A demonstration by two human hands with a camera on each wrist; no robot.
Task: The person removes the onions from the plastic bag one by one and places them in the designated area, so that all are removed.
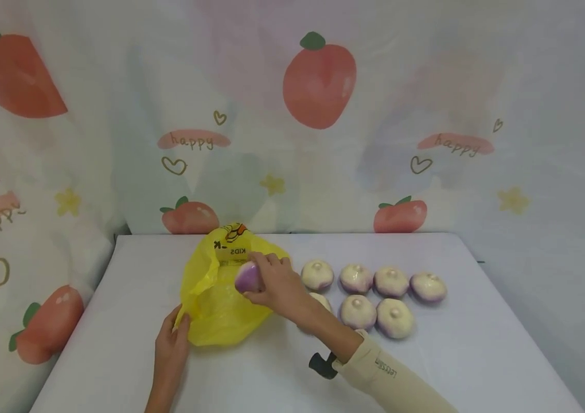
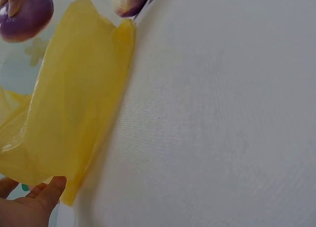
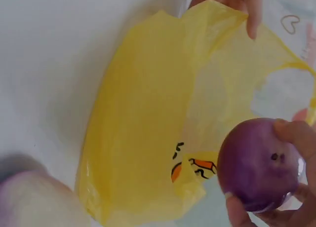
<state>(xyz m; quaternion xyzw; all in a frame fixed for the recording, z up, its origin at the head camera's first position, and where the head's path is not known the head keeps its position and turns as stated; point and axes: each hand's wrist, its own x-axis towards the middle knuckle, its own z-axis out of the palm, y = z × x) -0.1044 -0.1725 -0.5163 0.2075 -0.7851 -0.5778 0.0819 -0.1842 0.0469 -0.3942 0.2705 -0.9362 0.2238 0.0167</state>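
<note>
A yellow plastic bag (image 1: pixel 225 330) stands on the white table with its mouth spread. At its near left rim, my left hand (image 1: pixel 171 341) pinches the plastic between thumb and fingers. My right hand (image 1: pixel 282 289) grips a purple-and-white turnip (image 1: pixel 247 278) over the bag's opening. In the right wrist view, the purple underside of that turnip (image 3: pixel 254 163) faces the camera, with fingertips round its edge. The left wrist view shows the bag's side (image 2: pixel 79 94) and my left thumb (image 2: pixel 55 190) at its rim. The inside of the bag is only partly seen.
Several more turnips (image 1: pixel 358 312) lie in two rows right of the bag, pale tops up; my right forearm partly covers one (image 1: pixel 320 301). A black object (image 1: pixel 323 365) sits by the right sleeve. Behind the table hangs a fruit-printed cloth (image 1: pixel 318 172).
</note>
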